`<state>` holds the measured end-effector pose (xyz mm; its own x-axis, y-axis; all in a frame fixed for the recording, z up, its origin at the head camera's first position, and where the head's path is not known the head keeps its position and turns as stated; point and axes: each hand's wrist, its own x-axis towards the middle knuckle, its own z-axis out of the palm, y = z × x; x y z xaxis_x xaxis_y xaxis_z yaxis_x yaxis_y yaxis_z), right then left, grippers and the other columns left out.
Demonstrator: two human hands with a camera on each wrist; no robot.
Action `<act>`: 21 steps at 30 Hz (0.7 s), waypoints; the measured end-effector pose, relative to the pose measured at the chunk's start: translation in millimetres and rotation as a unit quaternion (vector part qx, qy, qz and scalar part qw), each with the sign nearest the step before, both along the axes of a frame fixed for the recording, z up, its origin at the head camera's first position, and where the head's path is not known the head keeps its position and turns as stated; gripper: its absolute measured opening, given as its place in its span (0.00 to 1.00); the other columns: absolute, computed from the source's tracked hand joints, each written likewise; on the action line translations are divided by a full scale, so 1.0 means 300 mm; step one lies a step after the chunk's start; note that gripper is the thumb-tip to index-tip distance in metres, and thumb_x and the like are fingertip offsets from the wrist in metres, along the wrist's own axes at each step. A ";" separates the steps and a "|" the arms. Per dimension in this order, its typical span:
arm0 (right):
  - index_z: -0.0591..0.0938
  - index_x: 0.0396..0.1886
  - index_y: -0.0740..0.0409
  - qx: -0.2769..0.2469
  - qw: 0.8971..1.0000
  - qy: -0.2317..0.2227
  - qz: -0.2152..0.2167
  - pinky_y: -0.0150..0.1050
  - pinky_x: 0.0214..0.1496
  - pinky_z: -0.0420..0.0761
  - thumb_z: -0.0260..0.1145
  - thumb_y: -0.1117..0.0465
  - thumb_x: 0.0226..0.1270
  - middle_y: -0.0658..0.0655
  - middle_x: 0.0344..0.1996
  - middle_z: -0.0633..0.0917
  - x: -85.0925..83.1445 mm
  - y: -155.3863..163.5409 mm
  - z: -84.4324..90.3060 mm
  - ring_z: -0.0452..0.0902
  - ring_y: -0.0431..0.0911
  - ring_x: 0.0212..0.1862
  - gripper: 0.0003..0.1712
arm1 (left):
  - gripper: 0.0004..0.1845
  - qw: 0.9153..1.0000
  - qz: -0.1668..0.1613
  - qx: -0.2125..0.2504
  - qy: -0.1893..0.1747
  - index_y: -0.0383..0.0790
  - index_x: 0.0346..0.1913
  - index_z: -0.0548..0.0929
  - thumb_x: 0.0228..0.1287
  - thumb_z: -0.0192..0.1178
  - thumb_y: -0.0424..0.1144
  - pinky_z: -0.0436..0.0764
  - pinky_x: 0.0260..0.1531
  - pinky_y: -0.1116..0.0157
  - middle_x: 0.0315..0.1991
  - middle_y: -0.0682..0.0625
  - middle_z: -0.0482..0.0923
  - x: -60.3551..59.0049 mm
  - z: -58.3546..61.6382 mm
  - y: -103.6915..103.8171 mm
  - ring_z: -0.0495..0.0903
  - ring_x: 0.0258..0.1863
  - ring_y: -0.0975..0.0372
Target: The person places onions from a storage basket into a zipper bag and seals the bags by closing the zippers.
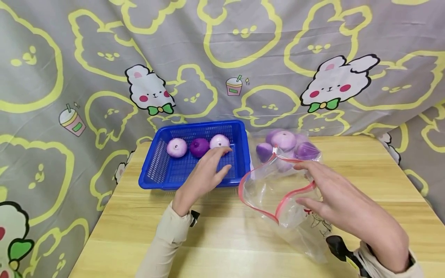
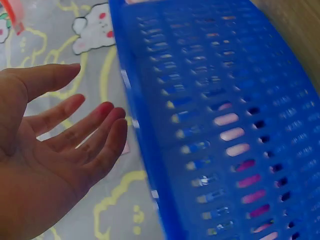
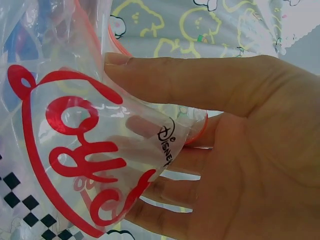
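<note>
Head view: a patterned curtain (image 1: 215, 79) hangs behind the basket (image 1: 175, 172) and bag (image 1: 259, 193).

On the clear plastic zip bag with a red-edged mouth (image 1: 295, 231), at the right of the scene, the small black word "Disney" (image 3: 166, 140) can be read. Beside it stands large looping red lettering (image 3: 97, 146), perhaps including a "Q", too distorted to read surely.
</note>
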<state>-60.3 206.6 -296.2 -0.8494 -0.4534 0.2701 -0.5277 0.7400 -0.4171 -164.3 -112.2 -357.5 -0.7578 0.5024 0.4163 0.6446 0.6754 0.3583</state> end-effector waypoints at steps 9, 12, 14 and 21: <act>0.68 0.69 0.55 0.005 1.000 0.006 0.002 0.56 0.59 0.73 0.77 0.59 0.57 0.54 0.63 0.76 -0.001 -0.007 -0.009 0.73 0.52 0.62 0.42 | 0.24 0.998 0.053 -0.027 0.008 0.37 0.60 0.75 0.62 0.67 0.34 0.77 0.57 0.52 0.59 0.42 0.75 -0.087 -0.042 -0.014 0.75 0.55 0.48; 0.68 0.68 0.56 0.005 1.000 0.006 0.005 0.56 0.59 0.74 0.77 0.59 0.57 0.55 0.62 0.77 -0.002 -0.011 -0.010 0.73 0.52 0.62 0.41 | 0.25 0.997 0.071 -0.038 0.006 0.37 0.61 0.74 0.61 0.68 0.34 0.76 0.57 0.50 0.60 0.40 0.73 -0.124 -0.054 -0.016 0.74 0.56 0.47; 0.68 0.68 0.56 0.006 1.000 0.004 0.005 0.56 0.59 0.74 0.77 0.59 0.56 0.55 0.61 0.77 -0.003 -0.012 -0.010 0.73 0.53 0.62 0.41 | 0.26 0.996 0.079 -0.045 0.004 0.37 0.61 0.74 0.61 0.68 0.35 0.76 0.58 0.50 0.60 0.39 0.73 -0.147 -0.063 -0.017 0.74 0.57 0.46; 0.68 0.68 0.56 0.002 1.000 -0.005 0.004 0.58 0.59 0.74 0.77 0.59 0.57 0.56 0.61 0.77 -0.005 -0.020 -0.012 0.73 0.54 0.62 0.41 | 0.30 0.992 0.090 -0.083 -0.013 0.35 0.64 0.72 0.59 0.69 0.35 0.74 0.59 0.48 0.61 0.36 0.70 -0.213 -0.091 -0.020 0.72 0.58 0.43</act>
